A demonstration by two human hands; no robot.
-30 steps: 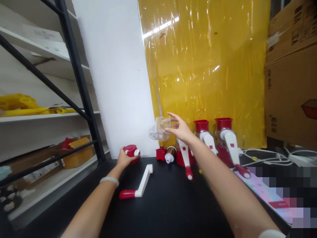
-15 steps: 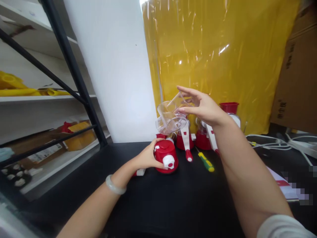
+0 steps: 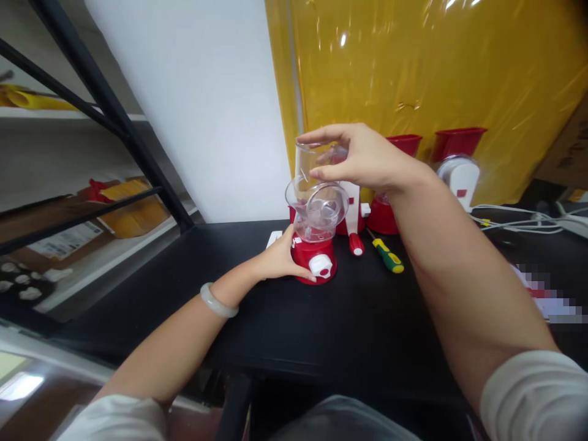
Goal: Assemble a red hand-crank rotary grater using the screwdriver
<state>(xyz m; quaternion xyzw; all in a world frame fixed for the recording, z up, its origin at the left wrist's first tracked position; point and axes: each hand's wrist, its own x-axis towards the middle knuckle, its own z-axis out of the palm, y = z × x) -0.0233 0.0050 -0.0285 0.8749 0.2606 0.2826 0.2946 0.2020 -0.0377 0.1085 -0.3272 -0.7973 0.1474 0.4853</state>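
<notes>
A red base (image 3: 312, 257) with a white knob (image 3: 320, 266) on its front stands on the black table. My left hand (image 3: 281, 256) is wrapped round the base's left side, thumb below the knob. On top of the base sits a clear plastic housing (image 3: 316, 205), upright, with a round opening and a tall chute. My right hand (image 3: 342, 156) grips the top of the chute from the right. Behind my left hand lies a white part (image 3: 274, 238), partly hidden.
Right of the base are a white crank with red grip (image 3: 356, 244) and a green-yellow screwdriver (image 3: 388, 256). Further back stand red-and-white devices (image 3: 459, 174). White cables (image 3: 519, 220) lie at the right. Shelving (image 3: 124, 211) is at the left.
The clear housing has come down from above onto the red base, turned upright in my right hand. My left hand still holds the base. The view has tilted down.
</notes>
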